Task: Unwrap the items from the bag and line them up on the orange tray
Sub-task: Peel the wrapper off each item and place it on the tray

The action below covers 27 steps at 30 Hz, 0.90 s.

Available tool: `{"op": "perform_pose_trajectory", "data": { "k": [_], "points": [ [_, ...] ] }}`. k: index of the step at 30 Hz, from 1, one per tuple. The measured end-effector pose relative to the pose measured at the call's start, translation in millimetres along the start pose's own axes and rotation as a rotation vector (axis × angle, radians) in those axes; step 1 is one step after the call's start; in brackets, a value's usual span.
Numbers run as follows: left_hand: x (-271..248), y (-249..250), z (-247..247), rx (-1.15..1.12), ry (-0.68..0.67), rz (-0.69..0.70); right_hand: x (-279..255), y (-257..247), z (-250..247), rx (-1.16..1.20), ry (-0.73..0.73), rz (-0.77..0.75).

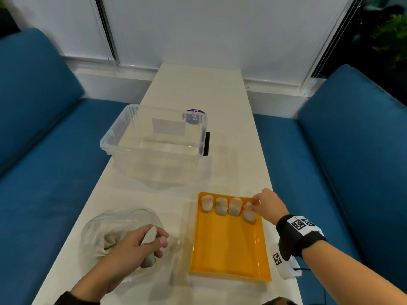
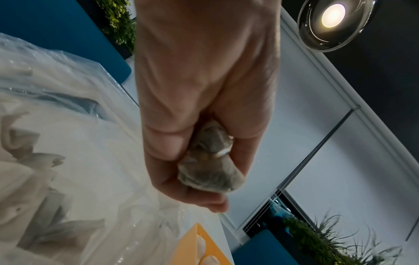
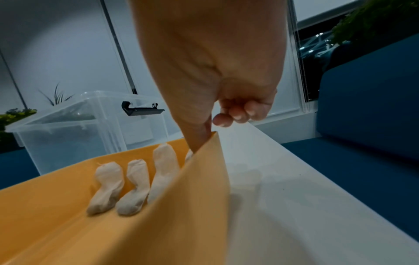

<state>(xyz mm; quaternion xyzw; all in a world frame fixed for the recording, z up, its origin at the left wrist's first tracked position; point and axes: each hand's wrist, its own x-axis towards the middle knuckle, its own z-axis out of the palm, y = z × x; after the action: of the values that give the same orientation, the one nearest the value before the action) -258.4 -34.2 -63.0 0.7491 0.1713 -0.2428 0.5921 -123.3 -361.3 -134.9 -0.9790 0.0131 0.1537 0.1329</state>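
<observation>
on the long white worktop (image 1: 198, 89) lies a flat rectangular orange plastic tray (image 1: 229, 245), and along its far edge four small pale wrapped bundles are lined up side by side: the first (image 1: 207, 203), the second (image 1: 221, 206), the third (image 1: 234, 206), and the fourth (image 1: 249, 215), which sits a little nearer and tilted. the right hand (image 1: 267, 204) reaches over the tray's far right corner, its fingers (image 1: 255, 202) bent down and touching the top of the fourth bundle; in the right wrist view the thumb goes down behind the tray wall (image 3: 204, 179) while the other fingers curl loosely above the rim, so whether it really pinches the bundle cannot be told. to the left of the tray a crumpled clear plastic bag (image 1: 99, 225) holds a heap of pale cloth-like wrappings (image 1: 110, 241). the left hand (image 1: 136, 247) hovers over the bag with its fingers curled tight round another greyish wrapped bundle (image 2: 211, 165). further back stands a clear plastic storage box (image 1: 154, 146) with a black clip
</observation>
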Motion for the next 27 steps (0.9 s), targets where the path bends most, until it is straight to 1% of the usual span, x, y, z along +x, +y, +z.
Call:
{"op": "perform_pose_trajectory", "data": {
  "k": [4,7,15,18,20,23,25,27],
  "points": [
    [-1,2,1,0.055,-0.056,-0.010,4,2,1,0.035,0.003,-0.048],
    [-2,3,3,0.082,-0.098,-0.018,3,5,1,0.066,0.034,-0.083],
    [-2,7,8,0.057,-0.105,-0.001,2,4,6,0.141,0.125,-0.086],
    [-1,6,7,0.041,-0.111,-0.004,2,2,6,0.192,0.129,-0.068],
    [1,8,7,-0.029,-0.113,-0.016,0,1,3,0.221,0.118,-0.050],
    [3,12,8,-0.244,-0.118,-0.066,-4,-7,-8,0.262,0.148,-0.037],
    [6,16,8,-0.330,-0.135,-0.078,-13,-19,-19,0.297,0.206,-0.072],
    [8,21,9,-0.377,-0.157,-0.083,-28,-39,-31,0.319,0.220,-0.154]
  ]
}}
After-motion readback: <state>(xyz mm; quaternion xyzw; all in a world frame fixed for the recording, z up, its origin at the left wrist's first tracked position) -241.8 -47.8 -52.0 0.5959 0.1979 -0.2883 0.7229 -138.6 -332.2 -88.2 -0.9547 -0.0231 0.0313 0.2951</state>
